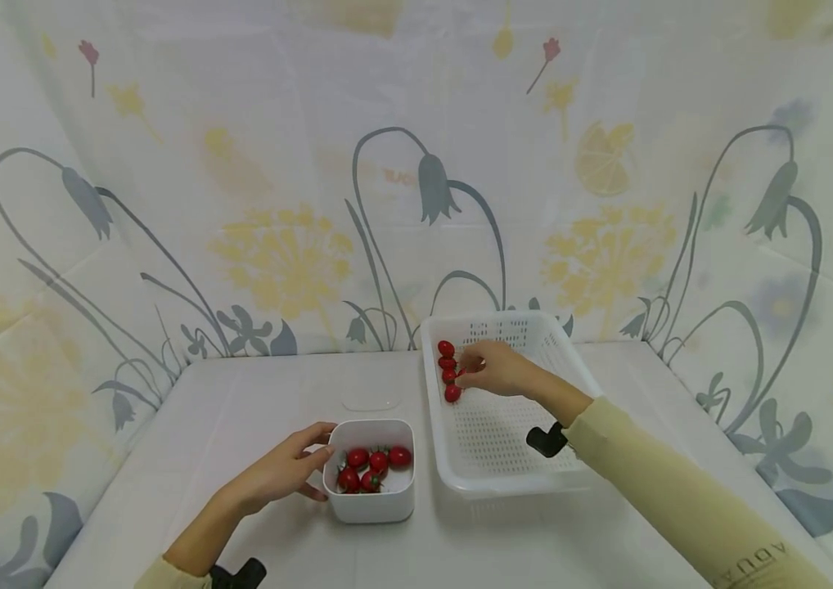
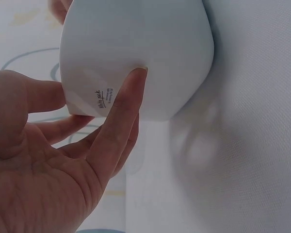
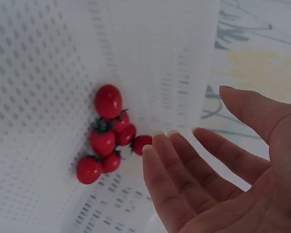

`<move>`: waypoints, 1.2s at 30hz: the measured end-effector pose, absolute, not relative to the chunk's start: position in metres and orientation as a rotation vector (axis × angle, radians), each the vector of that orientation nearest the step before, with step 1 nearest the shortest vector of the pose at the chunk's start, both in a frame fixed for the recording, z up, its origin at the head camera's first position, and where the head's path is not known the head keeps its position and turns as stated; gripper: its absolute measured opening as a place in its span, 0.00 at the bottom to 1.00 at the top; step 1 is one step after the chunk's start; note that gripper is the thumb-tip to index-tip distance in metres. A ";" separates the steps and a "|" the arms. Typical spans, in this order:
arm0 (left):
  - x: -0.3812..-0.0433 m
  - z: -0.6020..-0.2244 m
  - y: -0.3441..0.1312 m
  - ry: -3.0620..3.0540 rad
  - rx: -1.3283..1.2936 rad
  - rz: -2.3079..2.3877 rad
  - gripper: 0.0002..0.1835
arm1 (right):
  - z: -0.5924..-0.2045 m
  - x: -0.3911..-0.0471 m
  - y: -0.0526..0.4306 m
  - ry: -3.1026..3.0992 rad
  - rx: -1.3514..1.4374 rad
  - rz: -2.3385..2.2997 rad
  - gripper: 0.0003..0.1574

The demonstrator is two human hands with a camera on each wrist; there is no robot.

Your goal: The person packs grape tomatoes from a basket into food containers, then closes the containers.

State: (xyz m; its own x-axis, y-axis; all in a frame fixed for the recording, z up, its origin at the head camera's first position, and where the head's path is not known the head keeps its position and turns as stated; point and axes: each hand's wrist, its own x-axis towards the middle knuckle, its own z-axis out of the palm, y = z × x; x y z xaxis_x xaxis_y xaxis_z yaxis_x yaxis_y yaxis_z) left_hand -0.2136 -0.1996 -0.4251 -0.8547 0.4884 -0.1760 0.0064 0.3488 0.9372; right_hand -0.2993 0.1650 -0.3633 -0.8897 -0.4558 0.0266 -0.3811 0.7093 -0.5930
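My left hand is at the left side of a white box. In the left wrist view, its thumb meets the rim and a straight finger presses the box's wall. Several cherry tomatoes, some with green stems, lie inside. To the right, my right hand reaches into a white perforated basket. More cherry tomatoes line the basket's left side. Seen from the right wrist, the fingers are extended with the thumb apart, fingertips right at one cherry tomato.
A faint, clear rounded shape lies behind the box on the white table. Floral-patterned cloth hangs behind and at both sides. The basket's raised rim stands close to the box's right side.
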 end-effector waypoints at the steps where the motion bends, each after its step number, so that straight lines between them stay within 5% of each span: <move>1: -0.213 -0.425 -0.199 2.189 0.429 1.519 0.23 | -0.366 -0.303 0.168 2.777 -0.651 -0.930 0.15; 17: -0.213 -0.425 -0.199 2.168 0.421 1.536 0.23 | -0.411 -0.331 0.176 2.447 -0.172 -1.221 0.16; 28: -0.214 -0.424 -0.200 2.189 0.410 1.513 0.23 | -0.426 -0.341 0.170 2.252 -0.083 -1.405 0.22; 36: -0.213 -0.424 -0.199 2.190 0.427 1.518 0.23 | -0.430 -0.345 0.163 2.167 -0.053 -1.519 0.14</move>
State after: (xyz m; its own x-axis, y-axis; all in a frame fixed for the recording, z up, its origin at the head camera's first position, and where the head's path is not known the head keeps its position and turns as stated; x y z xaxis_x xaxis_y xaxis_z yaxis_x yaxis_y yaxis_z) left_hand -0.2129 -0.1995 -0.4242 -0.8558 0.4855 -0.1784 0.0034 0.3501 0.9367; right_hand -0.3450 0.1630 -0.4303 -0.8796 -0.3030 -0.3668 0.2415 0.3798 -0.8930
